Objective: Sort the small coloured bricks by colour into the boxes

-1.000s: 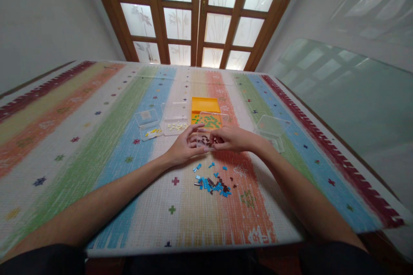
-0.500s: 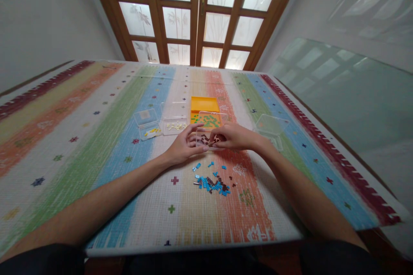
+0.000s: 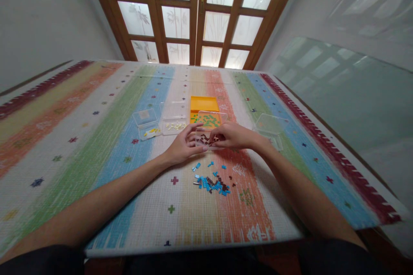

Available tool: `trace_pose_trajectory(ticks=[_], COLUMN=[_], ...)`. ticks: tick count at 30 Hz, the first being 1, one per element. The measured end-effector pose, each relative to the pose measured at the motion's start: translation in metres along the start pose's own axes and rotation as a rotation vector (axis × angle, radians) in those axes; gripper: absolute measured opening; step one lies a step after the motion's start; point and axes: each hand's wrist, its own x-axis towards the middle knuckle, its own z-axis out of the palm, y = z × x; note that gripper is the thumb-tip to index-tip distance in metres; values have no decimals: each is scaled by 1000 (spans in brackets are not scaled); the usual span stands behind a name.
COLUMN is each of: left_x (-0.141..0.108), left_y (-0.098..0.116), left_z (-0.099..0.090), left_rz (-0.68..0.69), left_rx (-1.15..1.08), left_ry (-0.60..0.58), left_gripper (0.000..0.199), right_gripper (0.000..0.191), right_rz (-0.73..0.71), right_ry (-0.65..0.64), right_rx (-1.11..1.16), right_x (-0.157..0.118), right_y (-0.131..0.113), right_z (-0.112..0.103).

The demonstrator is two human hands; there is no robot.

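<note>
A small clear plastic box (image 3: 206, 147) with brown toy-brick pieces (image 3: 204, 139) in it stands at the middle of the table. My left hand (image 3: 183, 146) is curled round the box's left side, its thumb along the front. From the right, my right hand (image 3: 231, 135) reaches into the box, fingertips pinched together down among the brown pieces. Whatever is between those fingertips is hidden. Closer to me, a loose pile of blue pieces (image 3: 204, 181) and brown pieces (image 3: 222, 179) lies on the tablecloth.
Behind my hands is an open orange box (image 3: 204, 104) with green pieces (image 3: 209, 121). To the left are clear boxes with cream pieces (image 3: 176, 126) and yellow pieces (image 3: 151, 132). Another open clear box (image 3: 271, 124) is beyond my right wrist. A striped tablecloth (image 3: 155, 206) covers the table.
</note>
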Motion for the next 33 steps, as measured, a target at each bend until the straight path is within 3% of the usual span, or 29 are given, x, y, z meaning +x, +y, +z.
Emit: trace_pose_trajectory(ticks=[8, 17, 21, 25, 30, 33], left_x=[0, 2, 3, 3, 2, 1], left_y=[0, -2, -1, -1, 0, 2], left_z=[0, 0, 0, 0, 2, 4], left_rz=[11, 32, 20, 8, 19, 23], left_rx=[-19, -59, -68, -50, -23, -9], left_ry=[-3, 39, 42, 58, 83, 94], left_gripper=[74, 74, 75, 78, 77, 75], right_gripper=[11, 17, 19, 17, 14, 14], right_rz=[26, 28, -25, -119, -137, -139], right_ry=[40, 227, 300, 124, -104, -148], right_rx=[-57, -41, 67, 164, 117, 75], right_x=[1, -8, -20, -31, -33, -32], right_y=[-1, 2, -7, -25, -46, -50], right_z=[4, -1, -6, -1, 23, 37])
